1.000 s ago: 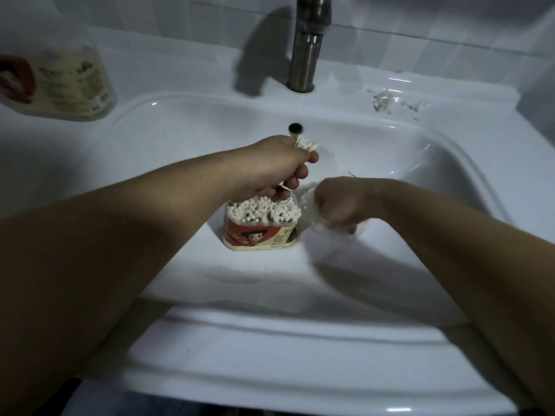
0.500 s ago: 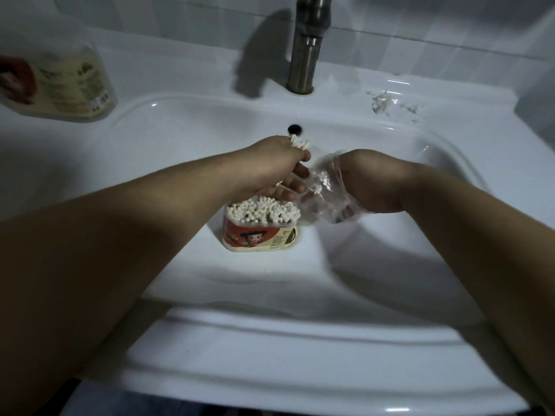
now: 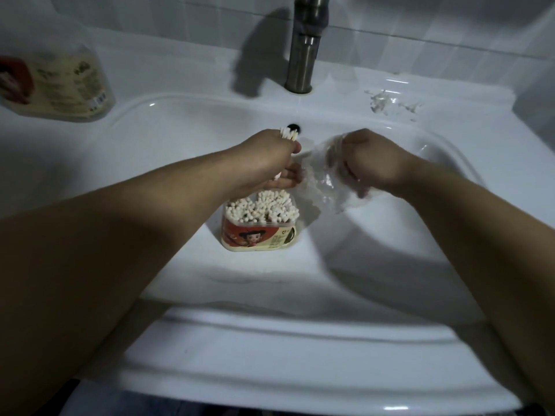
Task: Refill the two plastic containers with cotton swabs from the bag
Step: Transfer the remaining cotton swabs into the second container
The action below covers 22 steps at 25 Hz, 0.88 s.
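**Sink** (image 3: 180, 121): white basin. One container (image 3: 258, 238) stands upright on its floor, near the middle of the view. It is open at the top and packed with swabs (image 3: 261, 207) set on end, white tips up. Its label is red and cream (print too small to read).

**Left hand** (image 3: 270, 163): at 12 o'clock of the container, directly above it. The fingers are curled round a small bundle (image 3: 289, 134) of swabs. The bundle's upper tips stick out past the top of the fist, toward the overflow hole (image 3: 293, 127). A lower end shows under the fingers, just above the packed swabs; whether it touches them cannot be told.

**Right hand** (image 3: 372, 163): at 2 o'clock of the container, closed in a fist on the clear bag (image 3: 318, 181). The bag is crumpled and hangs between the two hands, above the basin floor. Its left edge lies against or just beside the left hand's fingers (which of the two cannot be told). Its contents cannot be made out.

**Surroundings:**
- The tap (image 3: 304, 49) is on the back ledge at 12 o'clock.
- A bottle (image 3: 60, 82), blurred, is at 10 o'clock on the sink surround.
- Shreds (image 3: 384, 100) of clear plastic lie on the ledge at 1 o'clock, well apart from both hands.
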Each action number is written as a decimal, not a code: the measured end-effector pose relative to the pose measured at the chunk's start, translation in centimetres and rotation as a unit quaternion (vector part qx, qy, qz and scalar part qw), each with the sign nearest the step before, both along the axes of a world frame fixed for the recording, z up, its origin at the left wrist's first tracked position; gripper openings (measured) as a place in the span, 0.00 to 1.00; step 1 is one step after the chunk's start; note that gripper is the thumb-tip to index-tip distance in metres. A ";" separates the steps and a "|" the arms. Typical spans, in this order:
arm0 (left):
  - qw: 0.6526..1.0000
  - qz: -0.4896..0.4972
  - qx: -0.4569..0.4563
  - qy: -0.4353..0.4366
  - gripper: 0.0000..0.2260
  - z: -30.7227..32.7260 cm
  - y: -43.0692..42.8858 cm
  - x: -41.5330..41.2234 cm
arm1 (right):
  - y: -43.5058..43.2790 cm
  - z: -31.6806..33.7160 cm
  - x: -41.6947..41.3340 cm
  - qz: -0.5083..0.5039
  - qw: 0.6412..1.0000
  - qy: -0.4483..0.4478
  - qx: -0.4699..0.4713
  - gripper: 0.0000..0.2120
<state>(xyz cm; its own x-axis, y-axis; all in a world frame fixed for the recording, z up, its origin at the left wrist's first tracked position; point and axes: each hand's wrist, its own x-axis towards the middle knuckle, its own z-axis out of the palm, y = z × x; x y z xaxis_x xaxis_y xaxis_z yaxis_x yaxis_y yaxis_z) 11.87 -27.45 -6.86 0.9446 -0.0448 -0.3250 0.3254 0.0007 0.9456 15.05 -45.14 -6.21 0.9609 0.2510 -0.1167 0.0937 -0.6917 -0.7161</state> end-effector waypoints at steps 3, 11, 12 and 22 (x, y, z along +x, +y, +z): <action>1.000 0.003 0.007 0.005 0.05 0.4 -0.1 -0.3 | -0.9 1.3 0.4 -0.007 0.996 -0.083 -0.045 0.15; 0.998 0.003 0.055 0.001 0.08 -0.1 0.3 0.2 | -0.6 1.8 0.4 -0.118 0.961 -0.193 0.159 0.17; 0.998 -0.001 0.069 -0.009 0.07 -0.2 0.3 0.3 | -0.5 1.7 0.4 -0.112 0.962 -0.185 0.169 0.17; 0.991 -0.092 0.030 -0.088 0.12 0.1 -0.4 -0.5 | 1.0 0.9 -0.9 -0.032 0.973 -0.103 0.205 0.06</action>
<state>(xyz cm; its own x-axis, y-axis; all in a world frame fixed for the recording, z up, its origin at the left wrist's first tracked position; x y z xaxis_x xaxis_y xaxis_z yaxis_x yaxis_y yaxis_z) 11.42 -27.89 -6.80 0.9645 -0.2084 -0.1624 0.1441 -0.1006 0.9844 14.19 -44.09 -5.36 0.9687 0.1739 0.1771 0.2300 -0.3607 -0.9039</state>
